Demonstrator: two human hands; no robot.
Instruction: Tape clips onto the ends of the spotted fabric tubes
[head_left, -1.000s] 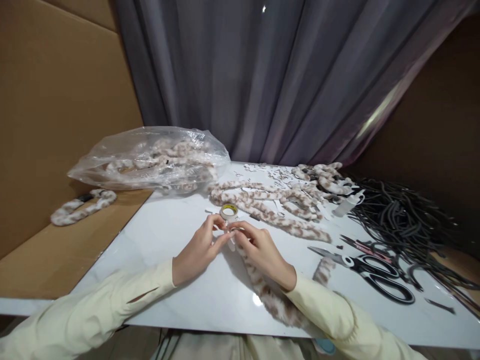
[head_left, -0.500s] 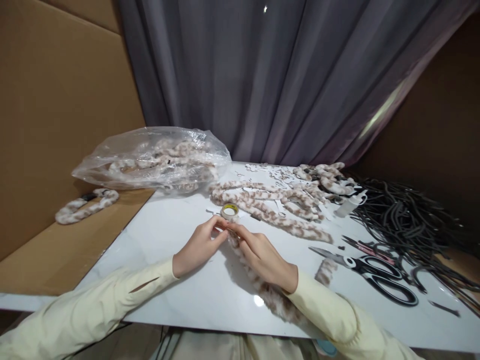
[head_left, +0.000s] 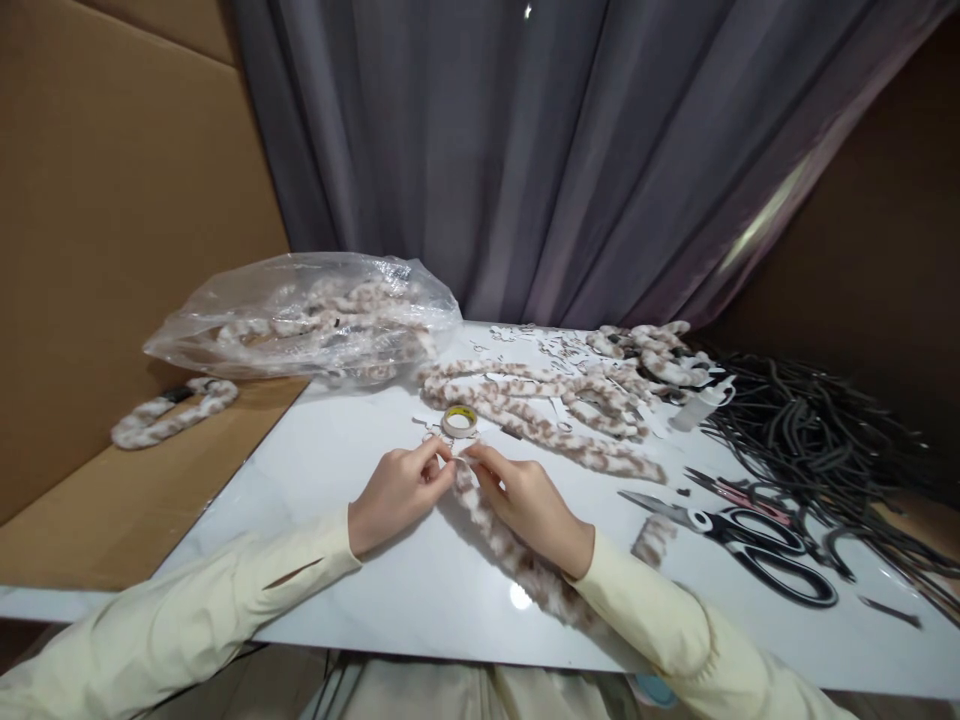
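My left hand [head_left: 397,495] and my right hand [head_left: 531,505] meet near the middle of the white table [head_left: 315,590]. Both have their fingers pinched together at the far end of a fluffy white-and-brown fur strip [head_left: 495,540]. From there the strip runs toward me, passing under my right hand and forearm. Something thin and pale shows between the fingertips, too small to name. Just beyond them lies a roll of tape [head_left: 459,422] with a yellow inner ring, with small metal-looking pieces around it.
Large black-handled scissors [head_left: 739,540] and pink-handled ones [head_left: 739,495] lie right, before a heap of black cords [head_left: 817,430]. More fur strips [head_left: 540,410] and a small bottle [head_left: 699,408] lie behind. A clear plastic bag [head_left: 300,320] holds fur pieces; a fur loop [head_left: 176,412] rests on cardboard.
My right fingers have lifted and drawn slightly apart from my left fingertips at the strip's end. Small metal-looking pieces by the tape now show. The other things have stayed in place.
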